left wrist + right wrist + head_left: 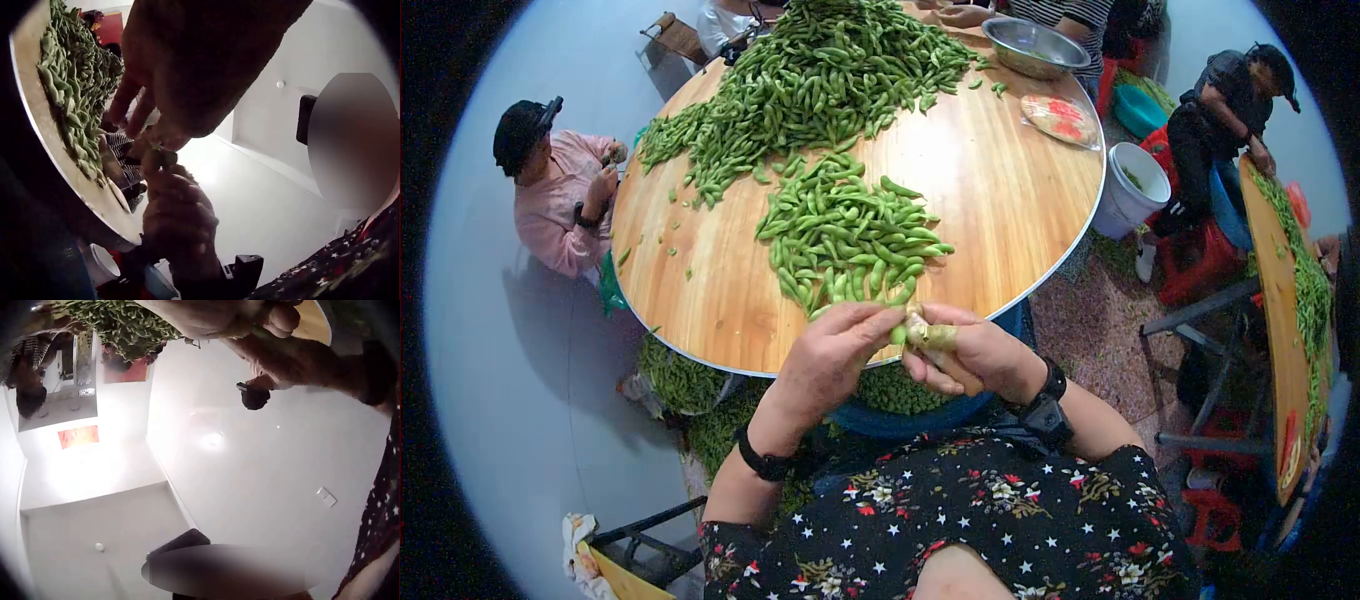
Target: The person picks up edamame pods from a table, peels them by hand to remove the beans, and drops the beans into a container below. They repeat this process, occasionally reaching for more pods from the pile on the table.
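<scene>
Both hands meet at the near edge of the table (1010,200): the left hand (830,352) and the tape-fingered right hand (978,352) pinch one green pod (897,333) between them. Probably mid-split; the next move needs a steady pull apart, the pile (845,235) lying just beyond.

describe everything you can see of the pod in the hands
The pod is green, like those in the pile just behind it. Only a short stretch shows; fingers hide the rest, so whether it is whole or split cannot be told. It is held at the near edge of the wooden table, pinched between the left hand and the right hand, whose thumb looks wrapped in pale tape.
</scene>
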The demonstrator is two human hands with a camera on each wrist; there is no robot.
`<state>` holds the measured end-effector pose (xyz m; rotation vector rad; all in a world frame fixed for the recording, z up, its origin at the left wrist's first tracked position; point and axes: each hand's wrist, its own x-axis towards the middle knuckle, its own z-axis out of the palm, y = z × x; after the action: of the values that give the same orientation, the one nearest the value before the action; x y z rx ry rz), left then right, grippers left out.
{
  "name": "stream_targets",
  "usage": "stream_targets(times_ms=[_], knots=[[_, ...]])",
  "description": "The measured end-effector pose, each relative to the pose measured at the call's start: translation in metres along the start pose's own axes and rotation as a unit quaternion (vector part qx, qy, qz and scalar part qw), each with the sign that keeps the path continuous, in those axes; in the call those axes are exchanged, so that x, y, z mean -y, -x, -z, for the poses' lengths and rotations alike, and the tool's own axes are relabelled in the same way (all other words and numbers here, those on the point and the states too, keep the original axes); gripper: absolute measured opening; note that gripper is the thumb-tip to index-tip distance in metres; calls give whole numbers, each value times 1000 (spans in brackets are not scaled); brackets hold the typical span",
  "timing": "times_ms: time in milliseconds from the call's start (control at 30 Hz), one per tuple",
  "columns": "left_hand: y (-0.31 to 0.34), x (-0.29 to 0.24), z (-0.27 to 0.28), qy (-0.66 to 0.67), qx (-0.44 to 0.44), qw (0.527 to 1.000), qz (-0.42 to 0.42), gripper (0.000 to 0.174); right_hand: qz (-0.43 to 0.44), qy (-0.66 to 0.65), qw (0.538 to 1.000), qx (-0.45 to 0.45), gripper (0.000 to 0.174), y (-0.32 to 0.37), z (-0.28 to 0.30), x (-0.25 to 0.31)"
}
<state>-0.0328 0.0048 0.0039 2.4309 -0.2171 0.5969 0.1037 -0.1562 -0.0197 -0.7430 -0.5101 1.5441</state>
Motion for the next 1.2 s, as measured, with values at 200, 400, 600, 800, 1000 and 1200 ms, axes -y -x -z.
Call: stream_targets(times_ms=[200, 400, 600, 800, 1000, 1200], knots=[[6, -5, -11, 77, -44, 987, 132, 30, 77, 137, 984, -89, 29, 1, -14, -5], [5, -7, -21, 132, -77, 978, 143, 35, 103, 173, 973, -112, 31, -4, -13, -13], [5, -12, -16, 173, -65, 970, 160, 38, 106, 202, 967, -115, 27, -2, -16, -6], [15, -25, -14, 74, -80, 993, 50, 40, 84, 146, 983, -67, 25, 5, -26, -4], [26, -4, -23, 716, -42, 609, 339, 38, -17, -109, 994, -16, 25, -6, -9, -12], [18, -5, -28, -36, -135, 989, 52, 29, -23, 3, 996, -89, 20, -9, -8, -10]])
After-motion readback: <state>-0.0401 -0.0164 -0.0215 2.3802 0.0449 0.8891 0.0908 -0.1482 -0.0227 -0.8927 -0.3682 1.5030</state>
